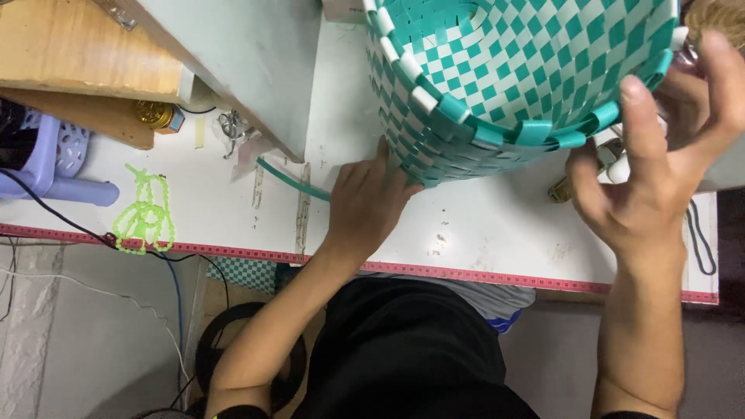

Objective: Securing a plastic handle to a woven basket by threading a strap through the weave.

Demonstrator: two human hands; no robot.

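Note:
A basket (512,62) woven from teal and white plastic strips lies tipped on the white table (481,233), its mouth facing me. My left hand (365,198) presses flat against the basket's lower left side, fingers on the weave. A loose teal strip (291,180) trails from under that hand to the left across the table. My right hand (660,155) is at the basket's right rim, fingers spread, thumb touching the rim's edge. It grips nothing that I can see.
A wooden shelf (77,54) and a grey slanted panel (248,62) overhang the table's left part. A green bead chain (143,213) lies near the front edge, which carries a red measuring tape (466,271). A lilac plastic stool (54,155) stands at left; cables hang below.

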